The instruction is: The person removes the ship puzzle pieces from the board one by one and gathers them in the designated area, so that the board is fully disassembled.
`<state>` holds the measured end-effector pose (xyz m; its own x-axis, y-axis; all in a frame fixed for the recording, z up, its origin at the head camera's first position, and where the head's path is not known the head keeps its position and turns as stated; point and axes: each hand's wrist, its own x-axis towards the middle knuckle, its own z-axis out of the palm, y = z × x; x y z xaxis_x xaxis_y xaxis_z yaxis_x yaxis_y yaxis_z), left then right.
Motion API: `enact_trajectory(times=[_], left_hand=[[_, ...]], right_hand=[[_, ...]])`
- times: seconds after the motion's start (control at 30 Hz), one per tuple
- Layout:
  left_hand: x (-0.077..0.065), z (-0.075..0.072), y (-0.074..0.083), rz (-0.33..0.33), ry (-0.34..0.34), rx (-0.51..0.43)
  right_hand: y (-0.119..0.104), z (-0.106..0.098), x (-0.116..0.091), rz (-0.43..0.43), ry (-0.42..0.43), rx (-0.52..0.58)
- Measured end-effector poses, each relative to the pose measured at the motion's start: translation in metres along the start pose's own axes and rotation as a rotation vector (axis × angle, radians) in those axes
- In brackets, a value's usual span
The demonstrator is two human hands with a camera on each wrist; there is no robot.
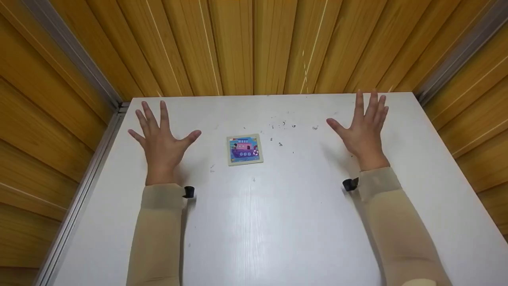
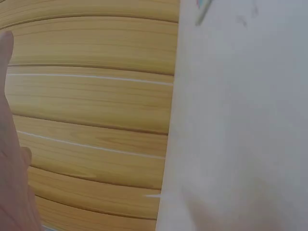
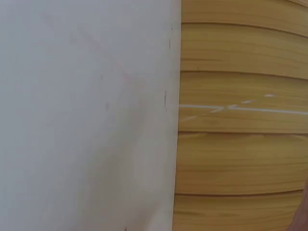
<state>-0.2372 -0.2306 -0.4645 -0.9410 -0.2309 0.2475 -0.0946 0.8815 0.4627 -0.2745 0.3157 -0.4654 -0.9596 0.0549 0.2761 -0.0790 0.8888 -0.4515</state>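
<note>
A small square picture puzzle [image 1: 245, 149] with a pale border and a pink and purple ship on blue lies flat on the white table [image 1: 254, 222]. To its left, my left hand [image 1: 162, 145] is held over the table with fingers straight and spread, holding nothing. My right hand [image 1: 364, 133] is farther off on the other side, its thumb and fingers also stretched out and nothing in them. In the left wrist view only a corner of the puzzle [image 2: 204, 10] shows at the top edge.
Wood-look panel walls [image 1: 234, 47] stand behind the table and at both sides. Metal rails [image 1: 81, 190] run along the left side. Dark scuff marks [image 1: 280, 143] dot the tabletop right of the puzzle. A small black device [image 1: 189, 192] sits at each wrist.
</note>
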Motion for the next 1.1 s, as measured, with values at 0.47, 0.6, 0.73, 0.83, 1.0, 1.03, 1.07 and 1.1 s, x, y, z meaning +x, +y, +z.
enact_trajectory(times=[0.47, 0.6, 0.73, 0.83, 1.0, 1.03, 1.07, 1.1], left_hand=[[-0.012, 0.028, 0.039, 0.06, -0.202, -0.401], [-0.015, 0.04, 0.044, 0.08, -0.275, -0.422], [-0.019, 0.047, 0.045, 0.057, -0.339, -0.448], [-0.023, 0.054, 0.048, 0.012, -0.389, -0.468], [-0.029, 0.067, 0.049, 0.015, -0.449, -0.468], [-0.029, 0.069, 0.048, 0.031, -0.454, -0.456], [-0.03, 0.071, 0.047, 0.05, -0.457, -0.439], [-0.03, 0.073, 0.046, 0.069, -0.455, -0.423]], right_hand=[[-0.083, 0.031, -0.008, -0.077, -0.154, 0.336], [-0.106, 0.043, -0.01, -0.13, -0.188, 0.433], [-0.13, 0.056, -0.013, -0.163, -0.219, 0.521], [-0.145, 0.068, -0.017, -0.168, -0.254, 0.588], [-0.158, 0.094, -0.027, -0.147, -0.326, 0.661], [-0.159, 0.098, -0.029, -0.143, -0.344, 0.661], [-0.16, 0.1, -0.032, -0.141, -0.362, 0.657], [-0.16, 0.103, -0.033, -0.144, -0.378, 0.659]])
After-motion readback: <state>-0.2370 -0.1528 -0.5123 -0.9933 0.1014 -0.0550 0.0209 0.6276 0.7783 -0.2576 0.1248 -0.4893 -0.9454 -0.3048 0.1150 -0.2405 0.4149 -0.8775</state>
